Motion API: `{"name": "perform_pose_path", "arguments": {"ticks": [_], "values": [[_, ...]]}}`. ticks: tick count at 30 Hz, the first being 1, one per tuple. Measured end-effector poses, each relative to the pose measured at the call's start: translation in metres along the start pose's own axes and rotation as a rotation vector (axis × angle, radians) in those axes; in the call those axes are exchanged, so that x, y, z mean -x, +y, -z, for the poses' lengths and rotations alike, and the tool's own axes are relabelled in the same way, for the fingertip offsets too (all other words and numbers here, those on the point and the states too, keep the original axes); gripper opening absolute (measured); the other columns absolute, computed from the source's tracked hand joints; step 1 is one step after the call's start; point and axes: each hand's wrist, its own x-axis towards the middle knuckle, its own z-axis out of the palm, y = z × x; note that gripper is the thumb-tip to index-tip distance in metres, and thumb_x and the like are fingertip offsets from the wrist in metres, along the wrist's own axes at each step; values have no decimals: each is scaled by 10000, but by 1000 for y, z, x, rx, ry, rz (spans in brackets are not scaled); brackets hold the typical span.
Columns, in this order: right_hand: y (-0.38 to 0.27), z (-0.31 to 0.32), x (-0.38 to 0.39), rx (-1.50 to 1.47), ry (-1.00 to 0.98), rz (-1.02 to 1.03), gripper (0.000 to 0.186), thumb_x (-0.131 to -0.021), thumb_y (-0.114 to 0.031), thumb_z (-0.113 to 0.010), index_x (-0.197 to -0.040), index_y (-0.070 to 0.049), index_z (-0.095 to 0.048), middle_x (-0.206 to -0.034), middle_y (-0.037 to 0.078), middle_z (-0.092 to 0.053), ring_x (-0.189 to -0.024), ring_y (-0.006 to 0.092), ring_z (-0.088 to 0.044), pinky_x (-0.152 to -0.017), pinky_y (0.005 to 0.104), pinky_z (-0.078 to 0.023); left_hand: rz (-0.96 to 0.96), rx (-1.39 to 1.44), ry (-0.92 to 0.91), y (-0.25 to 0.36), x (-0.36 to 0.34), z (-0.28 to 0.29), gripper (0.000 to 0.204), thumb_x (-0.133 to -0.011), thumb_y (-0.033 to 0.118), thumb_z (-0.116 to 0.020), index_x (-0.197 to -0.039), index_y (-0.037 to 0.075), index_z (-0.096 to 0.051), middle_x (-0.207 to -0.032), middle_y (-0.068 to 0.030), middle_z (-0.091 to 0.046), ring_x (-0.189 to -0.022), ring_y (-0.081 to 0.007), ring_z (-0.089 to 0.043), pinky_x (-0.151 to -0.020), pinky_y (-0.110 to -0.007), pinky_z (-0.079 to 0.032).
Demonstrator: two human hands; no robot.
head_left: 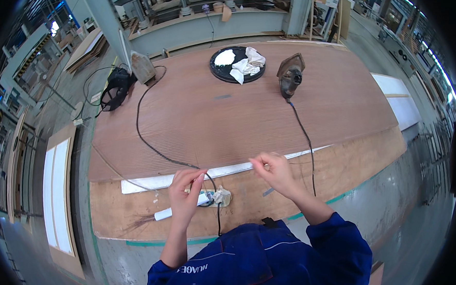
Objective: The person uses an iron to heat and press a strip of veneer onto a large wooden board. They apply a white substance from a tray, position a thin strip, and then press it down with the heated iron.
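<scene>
Head view: 2 bare hands raised near brown panel (pixel 239 117). Left hand (pixel 185 189), thumb and fingertips pinched together; right hand (pixel 276 172) curled, fingertips together too; anything thin between, can't tell. White tube (pixel 163 214) on tan board (pixel 116 209), partly behind left wrist. Blue jacket (pixel 294 264) carries white lettering (pixel 192 268).

1. Panel (pixel 250 118): matt, finely ribbed, wood-like.
2. Board (pixel 351 149): smooth, mostly matt, wood-like.
3. Tray (pixel 221 75): dark, plastic-looking.
4. White wads (pixel 254 57): crumpled, matt; cloth or paper, cannot tell which.
5. Cord (pixel 305 133): matt, rubber-like.
6. Jacket (pixel 263 247): matt, creased cloth.
7. Floor (pixel 404 224): smooth, glossy, reflecting light.
</scene>
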Motion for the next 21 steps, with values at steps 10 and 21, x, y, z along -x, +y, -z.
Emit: {"name": "perform_pose_path", "arguments": {"ticks": [10, 21], "values": [[101, 49, -51, 106, -85, -40, 139, -911, -199, -519, -928, -75, -581, -882, 111, -672, -839, 307, -645, -679, 406, -500, 267, -22, 149, -49, -15, -38, 124, -852, 81, -651, -948, 17, -696, -888, -75, -654, -801, -141, -575, -691, -248, -452], [205, -5, -236, 328, -40, 123, 155, -896, -155, -512, -948, -57, -620, -899, 148, -668, -841, 335, -638, -711, 453, -502, 411, -126, 338, -45, -9, -46, 112, -852, 35, -636, -937, -7, -696, -882, -69, -671, -779, -102, -569, -688, -227, -447]]}}
